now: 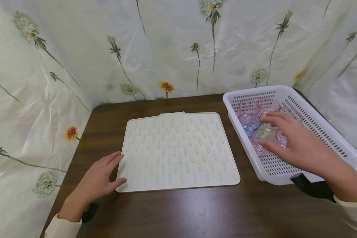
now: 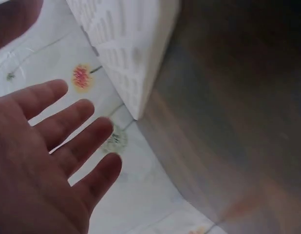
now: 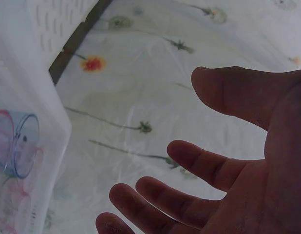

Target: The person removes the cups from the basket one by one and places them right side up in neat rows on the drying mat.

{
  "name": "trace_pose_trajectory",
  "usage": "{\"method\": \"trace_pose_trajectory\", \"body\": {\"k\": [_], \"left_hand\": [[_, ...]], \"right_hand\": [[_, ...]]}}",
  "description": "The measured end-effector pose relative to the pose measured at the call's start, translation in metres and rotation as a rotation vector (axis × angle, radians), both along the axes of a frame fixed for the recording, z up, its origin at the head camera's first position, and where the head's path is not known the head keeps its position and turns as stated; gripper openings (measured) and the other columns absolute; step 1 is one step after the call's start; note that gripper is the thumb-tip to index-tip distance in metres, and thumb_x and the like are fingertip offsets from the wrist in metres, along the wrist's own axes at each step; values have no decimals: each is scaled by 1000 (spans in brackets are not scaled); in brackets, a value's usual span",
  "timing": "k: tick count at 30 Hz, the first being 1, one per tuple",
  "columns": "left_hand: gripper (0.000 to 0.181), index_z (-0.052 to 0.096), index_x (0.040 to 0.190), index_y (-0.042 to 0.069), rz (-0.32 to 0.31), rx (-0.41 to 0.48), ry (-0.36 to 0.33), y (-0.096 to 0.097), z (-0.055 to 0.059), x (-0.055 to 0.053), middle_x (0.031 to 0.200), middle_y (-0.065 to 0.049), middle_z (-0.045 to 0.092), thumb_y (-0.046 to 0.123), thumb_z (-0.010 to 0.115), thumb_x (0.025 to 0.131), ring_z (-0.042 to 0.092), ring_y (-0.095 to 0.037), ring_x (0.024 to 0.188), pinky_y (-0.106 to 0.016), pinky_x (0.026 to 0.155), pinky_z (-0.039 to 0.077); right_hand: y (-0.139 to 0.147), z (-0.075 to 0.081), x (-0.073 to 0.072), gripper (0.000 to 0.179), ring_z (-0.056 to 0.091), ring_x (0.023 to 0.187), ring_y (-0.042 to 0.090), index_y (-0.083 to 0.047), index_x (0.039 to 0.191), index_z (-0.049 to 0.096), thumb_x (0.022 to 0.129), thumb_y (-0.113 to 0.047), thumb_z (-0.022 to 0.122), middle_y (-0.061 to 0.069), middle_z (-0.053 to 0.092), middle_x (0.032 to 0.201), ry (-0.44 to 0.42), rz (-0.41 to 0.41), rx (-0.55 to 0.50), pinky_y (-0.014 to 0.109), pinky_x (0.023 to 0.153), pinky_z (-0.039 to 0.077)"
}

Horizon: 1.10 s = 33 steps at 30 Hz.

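Note:
In the head view a white ridged drying mat [image 1: 174, 152] lies flat on the dark table. My left hand [image 1: 96, 180] is at its lower left corner with fingers extended and nothing in them; whether it touches the mat I cannot tell. Over a white perforated basket [image 1: 339, 148] at the right, my right hand [image 1: 300, 142] hovers with fingers spread, holding nothing. Several clear tinted cups stand in the basket, among them a blue cup [image 1: 249, 121] and a pink cup [image 1: 269, 104]. The right hand partly hides some cups. The right wrist view shows the blue cup [image 3: 26, 146] beside the basket wall.
Flower-patterned sheeting [image 1: 166, 49] hangs behind and at both sides of the brown wooden table [image 1: 181, 211]. A narrow strip of table separates the mat from the basket. Black straps [image 1: 312, 186] sit at the wrists.

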<state>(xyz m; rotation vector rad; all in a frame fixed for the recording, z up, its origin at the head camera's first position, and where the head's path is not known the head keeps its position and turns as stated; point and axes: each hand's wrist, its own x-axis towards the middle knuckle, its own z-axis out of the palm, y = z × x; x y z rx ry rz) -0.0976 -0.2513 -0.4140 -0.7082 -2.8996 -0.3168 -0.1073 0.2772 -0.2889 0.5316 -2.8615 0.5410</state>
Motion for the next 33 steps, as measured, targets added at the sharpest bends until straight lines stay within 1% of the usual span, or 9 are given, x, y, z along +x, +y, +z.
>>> {"method": "trace_pose_trajectory", "body": {"k": [2,6,9,15,19,23,28,33], "left_hand": [[76,54,139,2,5,10,-39,-3,-3,2,143,-19,55,39,81,78,58,-41,123,-61,96,48],[79,54,139,4,11,30,-101,-6,-8,3,144,-18,54,44,81,77,56,-41,126,-61,98,47],[81,54,140,4,14,36,-138,-7,-11,3,146,-18,52,47,81,77,54,-41,128,-61,99,46],[80,57,137,5,15,28,-194,-10,-13,3,146,-19,51,49,81,76,54,-42,128,-60,98,47],[78,58,137,5,29,37,-242,-11,-16,4,149,-18,49,47,82,75,53,-41,130,-57,100,47],[80,57,138,5,34,54,-252,-12,-19,5,151,-19,47,46,83,74,52,-42,131,-58,101,47],[86,55,139,4,34,61,-254,-13,-23,4,153,-19,43,53,82,74,49,-43,132,-61,99,46],[90,54,140,3,31,70,-260,-12,-26,2,154,-21,40,57,80,73,45,-45,134,-64,101,43]], "right_hand": [[15,2,0,63,51,120,43,-3,134,54,81,-23,82,23,47,143,-10,-37,43,68,89,46],[37,6,0,65,55,108,44,0,135,51,83,-26,80,28,47,139,-24,-86,101,68,80,50],[51,7,0,64,55,107,47,1,135,50,84,-26,79,30,48,135,-43,-116,118,67,76,51],[73,2,-5,63,57,104,47,0,135,49,85,-23,79,28,50,131,-80,-111,135,61,72,54],[84,-5,-13,65,57,105,49,-1,137,48,85,-23,78,28,51,131,-118,-110,129,63,73,53],[92,-13,-23,66,56,108,52,1,138,46,86,-24,77,31,49,133,-184,-120,117,67,78,52],[107,-26,-36,68,52,113,56,4,139,43,89,-30,74,36,48,135,-284,-150,112,68,81,52],[120,-37,-47,72,50,115,55,5,142,39,90,-31,72,37,46,137,-380,-152,93,61,75,56]]}}
